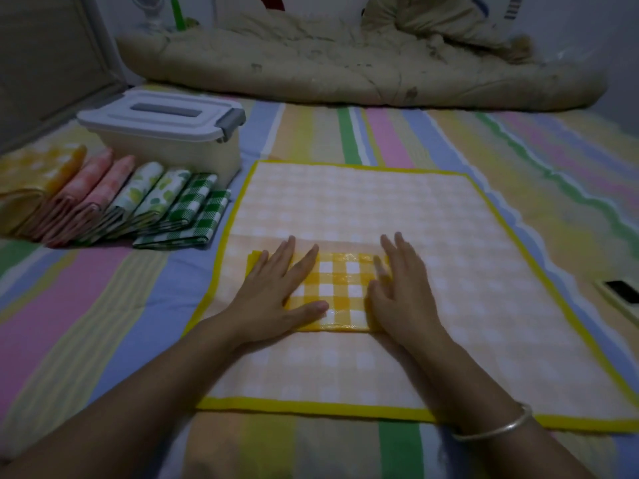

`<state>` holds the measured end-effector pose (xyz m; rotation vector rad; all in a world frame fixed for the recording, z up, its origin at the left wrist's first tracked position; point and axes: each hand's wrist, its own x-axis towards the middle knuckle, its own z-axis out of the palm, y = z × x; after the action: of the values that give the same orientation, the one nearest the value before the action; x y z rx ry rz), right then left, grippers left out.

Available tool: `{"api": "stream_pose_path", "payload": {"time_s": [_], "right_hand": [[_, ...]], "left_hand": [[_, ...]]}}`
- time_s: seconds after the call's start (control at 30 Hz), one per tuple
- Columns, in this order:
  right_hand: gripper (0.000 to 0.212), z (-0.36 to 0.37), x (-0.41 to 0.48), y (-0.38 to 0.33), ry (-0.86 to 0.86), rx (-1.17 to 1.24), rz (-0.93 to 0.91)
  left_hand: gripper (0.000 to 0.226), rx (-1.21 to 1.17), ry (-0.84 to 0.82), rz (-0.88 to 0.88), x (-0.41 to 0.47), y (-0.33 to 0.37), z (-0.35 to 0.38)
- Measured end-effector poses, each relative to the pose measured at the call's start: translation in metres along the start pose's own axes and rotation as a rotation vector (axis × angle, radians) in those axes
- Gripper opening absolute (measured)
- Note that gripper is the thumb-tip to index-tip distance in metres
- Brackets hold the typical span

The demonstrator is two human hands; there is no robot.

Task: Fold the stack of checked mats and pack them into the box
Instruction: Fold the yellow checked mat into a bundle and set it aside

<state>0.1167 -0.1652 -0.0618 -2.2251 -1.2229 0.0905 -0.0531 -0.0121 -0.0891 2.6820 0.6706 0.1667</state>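
A folded yellow-and-white checked mat (340, 292) lies on top of a spread-out pale checked mat with a yellow border (363, 209). My left hand (276, 295) presses flat on the folded mat's left part, fingers straight. On its right edge my right hand (403, 288) presses down with spread fingers. A row of folded mats (114, 205), yellow, pink, leaf-patterned and green checked, leans at the left. Behind them stands the cream box (173, 150) with its white lid (162, 114) shut and a grey latch at the side.
Everything rests on a bed with a striped pastel sheet (397, 133). A rolled beige quilt (345, 67) lies along the far side. A dark phone-like object (622, 292) sits at the right edge. A headboard panel (45, 57) rises at the far left.
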Motion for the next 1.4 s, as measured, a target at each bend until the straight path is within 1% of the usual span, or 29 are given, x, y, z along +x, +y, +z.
{"api": "stream_pose_path", "payload": {"time_s": [0.03, 0.07, 0.13, 0.2, 0.23, 0.3, 0.37, 0.4, 0.5, 0.6, 0.67, 0.77, 0.8, 0.83, 0.87, 0.9, 0.93, 0.97, 1.0, 1.03, 1.07, 1.1, 1.17, 1.23, 1.27, 1.3, 1.33, 1.37, 1.4], "right_hand": [[0.067, -0.006, -0.002, 0.0, 0.074, 0.098, 0.029], [0.067, -0.012, -0.003, 0.001, 0.127, 0.146, 0.074], [0.065, -0.025, -0.005, 0.004, 0.14, 0.152, 0.199], [0.064, -0.034, -0.004, 0.006, 0.054, 0.175, 0.343], [0.063, -0.038, -0.003, 0.006, 0.006, 0.223, 0.408], [0.057, -0.041, 0.002, 0.007, -0.082, 0.408, 0.536], [0.04, -0.043, 0.004, 0.003, -0.159, 0.644, 0.638], [0.031, -0.045, 0.003, 0.0, -0.185, 0.741, 0.656], [0.019, -0.051, -0.001, -0.009, -0.197, 0.87, 0.617], [0.016, -0.053, -0.003, -0.022, -0.189, 0.859, 0.537], [0.017, -0.053, -0.002, -0.037, -0.173, 0.817, 0.475], [0.027, -0.05, 0.002, -0.067, -0.189, 0.897, 0.404], [0.029, -0.045, 0.004, -0.075, -0.169, 0.877, 0.354], [0.032, -0.037, 0.005, -0.081, -0.118, 0.774, 0.258], [0.035, -0.027, 0.007, -0.085, -0.05, 0.606, 0.121], [0.043, -0.016, 0.008, -0.088, -0.009, 0.454, -0.019], [0.054, -0.006, 0.009, -0.092, 0.001, 0.348, -0.126], [0.063, 0.005, 0.01, -0.096, -0.028, 0.274, -0.183], [0.07, 0.015, 0.011, -0.097, -0.067, 0.191, -0.202], [0.073, 0.024, 0.012, -0.101, -0.092, 0.097, -0.214], [0.075, 0.034, 0.012, -0.101, -0.129, 0.0, -0.221], [0.075, 0.042, 0.011, -0.101, -0.178, -0.089, -0.226], [0.072, 0.057, 0.007, -0.101, -0.254, -0.203, -0.227], [0.07, 0.067, 0.0, -0.099, -0.266, -0.278, -0.224], [0.069, 0.071, -0.003, -0.097, -0.258, -0.299, -0.223], [0.07, 0.074, -0.005, -0.096, -0.251, -0.311, -0.224], [0.073, 0.076, -0.005, -0.095, -0.245, -0.317, -0.224], [0.076, 0.078, -0.006, -0.094, -0.245, -0.32, -0.223], [0.077, 0.08, -0.006, -0.094, -0.248, -0.323, -0.223]], "left_hand": [[0.092, -0.026, -0.04, -0.012, 0.002, -0.001, -0.001], [0.092, -0.043, -0.075, -0.017, 0.003, -0.003, -0.003], [0.097, -0.05, -0.138, -0.019, 0.005, -0.005, -0.006], [0.106, -0.054, -0.215, -0.026, 0.009, -0.007, -0.01], [0.111, -0.052, -0.254, -0.033, 0.011, -0.006, -0.013], [0.111, -0.019, -0.313, -0.045, 0.014, -0.004, -0.016], [0.103, 0.025, -0.336, -0.051, 0.015, -0.001, -0.018], [0.101, 0.042, -0.336, -0.056, 0.015, 0.0, -0.018], [0.102, 0.074, -0.314, -0.073, 0.016, 0.004, -0.015], [0.105, 0.111, -0.284, -0.088, 0.016, 0.007, -0.012], [0.11, 0.117, -0.257, -0.107, 0.016, 0.009, -0.011], [0.12, 0.106, -0.186, -0.11, 0.015, 0.011, -0.009], [0.122, 0.102, -0.18, -0.102, 0.016, 0.008, -0.007], [0.121, 0.065, -0.166, -0.084, 0.015, 0.005, -0.005], [0.116, -0.037, -0.132, -0.069, 0.014, 0.004, -0.004], [0.103, -0.234, -0.052, -0.063, 0.012, 0.003, -0.006], [0.08, -0.536, 0.086, -0.092, 0.01, 0.0, -0.009], [0.058, -0.889, 0.234, -0.169, 0.007, -0.003, -0.013], [0.045, -1.203, 0.339, -0.264, 0.006, -0.007, -0.018], [0.038, -1.485, 0.393, -0.325, 0.006, -0.014, -0.021], [0.036, -1.665, 0.403, -0.343, 0.004, -0.019, -0.024], [0.037, -1.779, 0.405, -0.362, 0.003, -0.022, -0.026], [0.043, -1.862, 0.439, -0.365, 0.001, -0.028, -0.028], [0.044, -1.835, 0.464, -0.366, -0.002, -0.027, -0.032], [0.042, -1.757, 0.463, -0.352, -0.004, -0.026, -0.032], [0.04, -1.617, 0.474, -0.343, -0.006, -0.025, -0.032], [0.039, -1.403, 0.499, -0.311, -0.008, -0.025, -0.031], [0.039, -1.138, 0.513, -0.258, -0.01, -0.025, -0.029], [0.04, -0.873, 0.486, -0.191, -0.014, -0.024, -0.026]]}}
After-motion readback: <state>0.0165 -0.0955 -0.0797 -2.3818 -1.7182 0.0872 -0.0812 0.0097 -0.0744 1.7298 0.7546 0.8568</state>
